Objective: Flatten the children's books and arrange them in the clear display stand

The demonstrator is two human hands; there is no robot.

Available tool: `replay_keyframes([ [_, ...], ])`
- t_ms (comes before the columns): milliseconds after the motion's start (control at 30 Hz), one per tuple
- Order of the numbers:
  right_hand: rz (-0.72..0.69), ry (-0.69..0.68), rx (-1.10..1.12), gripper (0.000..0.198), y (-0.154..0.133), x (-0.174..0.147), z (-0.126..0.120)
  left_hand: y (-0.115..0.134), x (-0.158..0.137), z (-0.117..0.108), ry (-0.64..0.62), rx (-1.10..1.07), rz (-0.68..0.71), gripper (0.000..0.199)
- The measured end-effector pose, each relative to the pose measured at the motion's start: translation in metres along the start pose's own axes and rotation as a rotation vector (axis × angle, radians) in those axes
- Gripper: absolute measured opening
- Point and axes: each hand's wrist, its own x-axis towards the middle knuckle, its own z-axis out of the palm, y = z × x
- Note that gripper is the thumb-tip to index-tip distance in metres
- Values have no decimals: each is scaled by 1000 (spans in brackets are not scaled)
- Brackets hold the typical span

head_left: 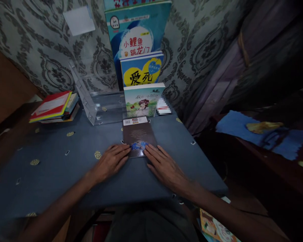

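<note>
A dark book (138, 132) lies flat on the blue tablecloth, its barcode label at the far edge and a blue picture at the near end. My left hand (113, 158) rests with stretched fingers at its near left edge. On the near right corner lies my right hand (165, 164), fingers extended over the cover. Just behind stands a green book (143, 101) with a cartoon figure. Further back rise a blue and yellow book (142, 70) and a tall teal book (138, 33), all upright in a clear acrylic stand (84, 97).
Stacked books (53, 107) with a red and yellow one on top sit at the table's left. A blue cloth (232, 124) covers a surface at the right. Below the table's right edge lie picture books (214, 223). Patterned wallpaper (192, 43) stands behind the table (111, 188).
</note>
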Motion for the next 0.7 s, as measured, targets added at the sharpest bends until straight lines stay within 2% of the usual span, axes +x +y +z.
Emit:
replay_keyframes([
  [267, 0, -5, -1, 47, 2, -1, 1, -48, 40, 18, -15, 39, -104, 39],
  [400, 15, -18, 23, 48, 0, -1, 0, -60, 53, 21, -28, 31, -138, 40],
  [533, 23, -19, 30, 47, 0, 0, -2, -54, 50, 19, -34, 34, -130, 41],
  [700, 1, -18, 55, 44, 3, 4, -4, -22, 37, 11, -109, -7, 3, 39],
])
